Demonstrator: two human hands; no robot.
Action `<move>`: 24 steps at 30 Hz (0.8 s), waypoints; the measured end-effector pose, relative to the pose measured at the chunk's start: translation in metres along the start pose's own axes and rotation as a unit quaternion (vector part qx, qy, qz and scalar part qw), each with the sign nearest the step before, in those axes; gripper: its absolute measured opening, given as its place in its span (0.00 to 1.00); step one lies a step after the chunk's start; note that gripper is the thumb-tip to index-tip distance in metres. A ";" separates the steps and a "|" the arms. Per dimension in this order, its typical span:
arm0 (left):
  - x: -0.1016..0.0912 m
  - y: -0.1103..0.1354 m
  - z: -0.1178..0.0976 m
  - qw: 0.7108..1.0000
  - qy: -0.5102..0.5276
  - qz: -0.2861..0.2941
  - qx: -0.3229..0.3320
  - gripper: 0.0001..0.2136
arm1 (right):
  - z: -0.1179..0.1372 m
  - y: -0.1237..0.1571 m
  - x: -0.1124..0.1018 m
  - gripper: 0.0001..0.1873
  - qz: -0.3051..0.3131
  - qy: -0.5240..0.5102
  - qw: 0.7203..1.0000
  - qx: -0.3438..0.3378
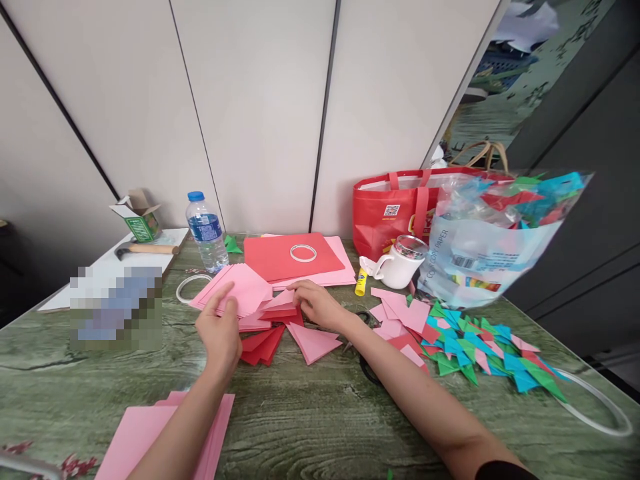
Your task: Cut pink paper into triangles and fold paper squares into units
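— Nearest of all is the loose stack of pink sheets (135, 433) at the near edge of the surface (320, 413), flat and unfolded, with the left forearm crossing over it.

— And the hands?

— The left hand (220, 333) pinches the near corner of a fan of pink squares (243, 288), thumb on top and fingers tucked under. The right hand (317, 303) lies just beside it, fingers spread loosely on the folded pink pieces (280, 303). It presses them and grips nothing.

— How much looks finished?

— A good deal, I'd judge. A pink triangle (314, 341) and some red folded pieces (263, 343) lie just in front of the hands. To the right is a heap of mixed triangles (475, 347) in green, blue, pink and red. The clear plastic bag (490, 247) beyond it holds more of them.

— And what is left?

— Plenty of flat paper. Besides the near stack and the fan of squares, red sheets (285, 257) sit at the back with a white tape ring (303, 253) on top.

— Anything else around?

— A glue stick (361, 282) beside a white mug (400, 267), a red tote bag (395, 207), a water bottle (205, 233) and a hammer (145, 249) off to the left.
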State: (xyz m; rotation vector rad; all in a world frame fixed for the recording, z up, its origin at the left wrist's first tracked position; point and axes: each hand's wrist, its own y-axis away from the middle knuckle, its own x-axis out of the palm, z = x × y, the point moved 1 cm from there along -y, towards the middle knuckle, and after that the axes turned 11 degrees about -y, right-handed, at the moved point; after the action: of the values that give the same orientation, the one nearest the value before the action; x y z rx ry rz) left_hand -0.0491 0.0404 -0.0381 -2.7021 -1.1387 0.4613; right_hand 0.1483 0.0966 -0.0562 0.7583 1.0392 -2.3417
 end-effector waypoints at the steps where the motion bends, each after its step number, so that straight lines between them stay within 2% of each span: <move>1: 0.000 0.000 0.001 1.000 -0.002 -0.001 0.002 0.18 | -0.001 0.000 0.001 0.16 -0.002 0.002 1.000 -0.006; 6: 0.002 0.002 0.003 1.000 -0.016 0.006 0.013 0.18 | -0.003 0.000 0.006 0.19 0.040 0.029 0.998 -0.030; 8: 0.002 0.003 0.004 1.000 -0.021 0.011 0.016 0.18 | -0.002 -0.001 0.004 0.19 0.026 0.023 0.999 -0.027; 10: 0.002 0.003 0.004 1.000 -0.023 0.013 0.016 0.18 | 0.002 -0.003 -0.005 0.18 -0.039 0.002 0.999 -0.012; 13: 0.001 0.003 0.003 1.000 -0.012 0.019 0.014 0.18 | 0.017 -0.008 -0.027 0.10 -0.196 -0.036 0.980 0.014; 15: 0.001 0.004 0.000 0.999 0.001 0.054 0.011 0.17 | 0.030 -0.012 -0.041 0.09 -0.272 -0.068 0.960 0.024; 16: 0.002 0.006 -0.002 0.997 0.008 0.078 0.011 0.17 | 0.036 -0.013 -0.045 0.09 -0.285 -0.089 0.954 0.028; 19: 0.004 0.012 -0.008 0.989 0.021 0.145 0.020 0.17 | 0.051 -0.015 -0.047 0.05 -0.265 -0.134 0.955 0.021; 21: 0.005 0.016 -0.013 0.985 0.025 0.168 0.038 0.16 | 0.056 -0.015 -0.041 0.02 -0.215 -0.142 0.966 0.006; 24: 0.005 0.021 -0.018 0.976 0.040 0.205 0.060 0.16 | 0.056 -0.013 -0.031 0.06 -0.140 -0.119 0.983 -0.012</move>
State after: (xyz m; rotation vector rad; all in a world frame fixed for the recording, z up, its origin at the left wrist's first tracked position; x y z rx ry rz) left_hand -0.0255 0.0289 -0.0277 -2.8149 -0.5081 0.4531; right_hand 0.1465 0.0668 0.0017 0.3276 1.1233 -2.5712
